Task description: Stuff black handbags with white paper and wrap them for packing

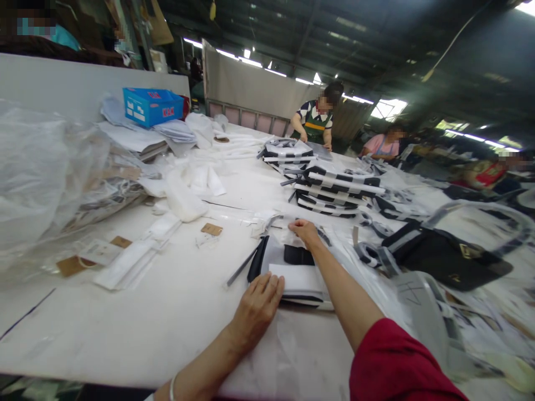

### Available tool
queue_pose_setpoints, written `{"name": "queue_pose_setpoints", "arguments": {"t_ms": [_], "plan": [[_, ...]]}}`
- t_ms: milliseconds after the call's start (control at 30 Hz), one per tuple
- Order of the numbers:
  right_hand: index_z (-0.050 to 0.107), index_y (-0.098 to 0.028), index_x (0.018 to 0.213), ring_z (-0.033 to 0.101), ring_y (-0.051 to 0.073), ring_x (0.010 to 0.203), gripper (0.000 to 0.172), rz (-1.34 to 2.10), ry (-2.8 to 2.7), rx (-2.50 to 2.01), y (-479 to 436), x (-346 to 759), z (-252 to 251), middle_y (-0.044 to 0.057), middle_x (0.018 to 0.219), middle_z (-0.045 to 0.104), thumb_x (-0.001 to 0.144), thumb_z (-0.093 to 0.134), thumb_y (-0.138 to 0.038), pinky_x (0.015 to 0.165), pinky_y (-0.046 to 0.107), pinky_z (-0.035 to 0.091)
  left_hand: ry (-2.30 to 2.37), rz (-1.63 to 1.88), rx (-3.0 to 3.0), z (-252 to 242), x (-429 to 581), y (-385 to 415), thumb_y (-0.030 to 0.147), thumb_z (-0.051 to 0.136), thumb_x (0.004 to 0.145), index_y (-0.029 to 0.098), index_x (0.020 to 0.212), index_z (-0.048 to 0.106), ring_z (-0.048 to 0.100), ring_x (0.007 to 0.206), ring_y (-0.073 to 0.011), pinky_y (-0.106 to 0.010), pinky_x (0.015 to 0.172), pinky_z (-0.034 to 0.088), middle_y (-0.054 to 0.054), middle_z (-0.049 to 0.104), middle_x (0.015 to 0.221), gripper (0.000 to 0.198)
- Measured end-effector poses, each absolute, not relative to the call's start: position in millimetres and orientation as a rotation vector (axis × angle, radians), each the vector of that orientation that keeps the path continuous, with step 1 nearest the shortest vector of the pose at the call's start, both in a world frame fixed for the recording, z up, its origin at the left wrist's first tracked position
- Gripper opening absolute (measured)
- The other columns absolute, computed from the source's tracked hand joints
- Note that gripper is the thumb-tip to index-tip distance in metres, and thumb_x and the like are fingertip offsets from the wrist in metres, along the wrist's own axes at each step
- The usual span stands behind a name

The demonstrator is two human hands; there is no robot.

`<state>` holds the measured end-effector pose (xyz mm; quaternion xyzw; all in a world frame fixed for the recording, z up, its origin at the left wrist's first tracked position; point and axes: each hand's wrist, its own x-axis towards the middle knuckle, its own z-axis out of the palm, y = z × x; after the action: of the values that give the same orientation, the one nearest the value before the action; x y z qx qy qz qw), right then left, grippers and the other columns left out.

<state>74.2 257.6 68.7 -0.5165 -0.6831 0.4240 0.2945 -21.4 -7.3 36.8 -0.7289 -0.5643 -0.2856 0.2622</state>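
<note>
A black and grey-white handbag point(273, 253) lies flat on the white table in front of me, with a white paper strip point(298, 277) across its near part. My left hand point(257, 303) rests palm down at the bag's near left corner, its fingers lying over the bag's edge and touching the strip's end. At the far side of the bag, my right hand point(307, 233) pinches the plastic-wrapped handle point(281, 221) between thumb and fingers. My right forearm hides part of the bag. A dark grey strap point(241, 267) sticks out to the left.
Black-and-white checked bags point(330, 192) are stacked behind. A black handbag point(449, 253) lies at right. Clear plastic point(45, 178), a blue box point(152, 107), a white paper strip point(134, 256) and brown tags point(212, 229) occupy the left. A co-worker point(315, 117) stands across the table.
</note>
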Motion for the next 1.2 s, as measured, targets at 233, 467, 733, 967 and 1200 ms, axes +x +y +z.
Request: {"name": "queue_pose_setpoints", "arguments": {"t_ms": [233, 467, 733, 967, 1200], "plan": [[0.065, -0.018, 0.076, 0.064, 0.017, 0.068, 0.039, 1.338, -1.695, -1.145, 229.1, 93.4, 114.9, 0.001, 0.073, 0.07, 0.055, 0.078, -0.049, 0.069, 0.032, 0.053, -1.516, -0.79, -1.973, 38.6, -21.9, -7.6, 0.008, 0.032, 0.096, 0.01, 0.126, 0.056, 0.063, 0.11, -0.0222, -0.034, 0.097, 0.05, -0.011, 0.068, 0.113, 0.038], [0.075, -0.022, 0.08, 0.07, 0.02, 0.074, 0.013, 0.985, -2.221, -0.927, 139.2, 116.9, 119.0, 0.002, 0.08, 0.076, 0.08, 0.069, -0.033, 0.075, 0.033, 0.055, -1.5, -0.802, -1.983, 42.2, -23.9, -6.8, 0.008, 0.034, 0.096, 0.012, 0.127, 0.054, 0.064, 0.107, -0.0206, -0.033, 0.094, 0.052, -0.01, 0.068, 0.109, 0.037], [0.075, -0.023, 0.092, 0.072, 0.019, 0.084, 0.017, 0.51, -2.38, -0.558, 90.5, 138.4, 89.9, 0.005, 0.091, 0.076, 0.091, 0.058, -0.023, 0.081, 0.031, 0.058, -1.506, -0.935, -1.93, 39.0, -24.3, -5.1, 0.007, 0.032, 0.095, 0.01, 0.117, 0.055, 0.066, 0.096, -0.0195, -0.032, 0.088, 0.055, -0.011, 0.069, 0.102, 0.032], [0.074, -0.023, 0.096, 0.065, 0.019, 0.086, 0.014, 0.406, -2.325, -0.504, 70.4, 147.1, 86.6, 0.007, 0.09, 0.07, 0.092, 0.061, -0.022, 0.077, 0.033, 0.058, -1.504, -0.955, -2.045, 40.6, -27.6, -6.9, 0.007, 0.04, 0.094, 0.014, 0.131, 0.049, 0.065, 0.103, -0.0195, -0.033, 0.092, 0.055, -0.01, 0.067, 0.106, 0.039], [0.073, -0.022, 0.093, 0.061, 0.02, 0.084, 0.015, 0.303, -2.331, -0.478, 57.9, 150.5, 84.7, 0.006, 0.085, 0.07, 0.093, 0.058, -0.021, 0.078, 0.035, 0.052, -1.488, -0.94, -2.075, 33.9, -30.2, -6.9, 0.014, 0.047, 0.095, 0.018, 0.122, 0.057, 0.063, 0.107, -0.0208, -0.036, 0.094, 0.054, -0.009, 0.067, 0.109, 0.029]]}}
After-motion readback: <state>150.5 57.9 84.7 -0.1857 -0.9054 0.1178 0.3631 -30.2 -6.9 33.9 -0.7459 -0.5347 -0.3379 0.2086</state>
